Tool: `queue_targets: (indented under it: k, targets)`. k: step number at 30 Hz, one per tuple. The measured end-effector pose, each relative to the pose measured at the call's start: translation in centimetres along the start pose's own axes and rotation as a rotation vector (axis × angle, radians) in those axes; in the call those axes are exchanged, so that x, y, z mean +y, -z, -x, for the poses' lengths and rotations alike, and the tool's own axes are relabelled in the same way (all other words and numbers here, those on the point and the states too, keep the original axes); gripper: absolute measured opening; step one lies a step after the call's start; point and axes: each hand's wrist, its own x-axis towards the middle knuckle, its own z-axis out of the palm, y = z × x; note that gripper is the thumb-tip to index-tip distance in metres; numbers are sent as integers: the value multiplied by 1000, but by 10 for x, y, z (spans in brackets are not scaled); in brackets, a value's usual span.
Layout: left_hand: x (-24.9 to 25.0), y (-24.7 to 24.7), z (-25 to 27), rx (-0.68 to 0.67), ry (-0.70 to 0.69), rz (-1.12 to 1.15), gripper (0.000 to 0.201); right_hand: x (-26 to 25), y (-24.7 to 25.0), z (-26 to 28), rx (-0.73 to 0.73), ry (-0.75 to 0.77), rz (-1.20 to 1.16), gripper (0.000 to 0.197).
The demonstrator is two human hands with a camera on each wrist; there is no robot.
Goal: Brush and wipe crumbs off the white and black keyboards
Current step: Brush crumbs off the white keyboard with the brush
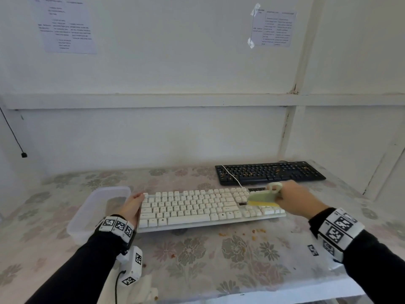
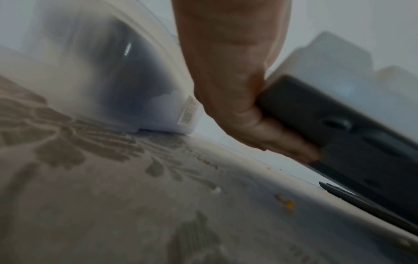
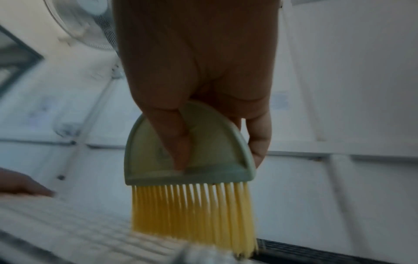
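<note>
Brushing the white keyboard (image 1: pixel 210 207), light and stiff, tilted up by left hand (image 1: pixel 131 206) curled round its left end, right hand (image 1: pixel 293 198) pinching brush (image 3: pixel 190 160) by the handle, soft bristles on its right end, black keyboard (image 1: pixel 270 173) behind

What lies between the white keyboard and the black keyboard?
In the head view, only bare floral tablecloth and a white cable separate the white keyboard from the black keyboard.
</note>
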Motion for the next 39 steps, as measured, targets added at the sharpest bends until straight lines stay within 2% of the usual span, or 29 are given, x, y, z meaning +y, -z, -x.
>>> queue_targets:
  k: [5, 10, 13, 16, 20, 23, 25, 28, 32, 35, 39]
  targets:
    - [0, -3, -5, 39, -7, -98, 20, -93, -17, 1, -10, 402, -282, 16]
    - [2, -2, -5, 67, 24, -191, 34, -168, -43, -14, -37, 569, -270, 25]
    - [4, -2, -4, 71, 43, -227, 35, -177, -49, -19, 6, 550, -207, 31]
    - [9, -1, -4, 70, 35, -266, 33, -157, -44, -18, 30, 514, -125, 32]
    - [11, -3, 1, 51, 19, -345, 39, -115, -31, -17, -33, 373, -12, 30]
    - [8, -3, -4, 44, -14, -368, 39, -103, -20, -18, -44, 275, 30, 20]
    - [8, -3, -5, 34, -15, -369, 39, -115, -17, -18, -31, 311, -26, 17]
    - [8, -3, -6, 34, -17, -364, 39, -154, -24, -21, 4, 492, -216, 18]
    - [8, 2, -8, 52, 0, -338, 37, -194, -52, -33, -21, 621, -259, 22]
    - [8, 4, -12, 66, 6, -290, 35, -189, -59, -36, -10, 603, -232, 25]
    - [9, -4, -6, 43, 3, -313, 40, -144, -53, -32, 20, 562, -234, 27]
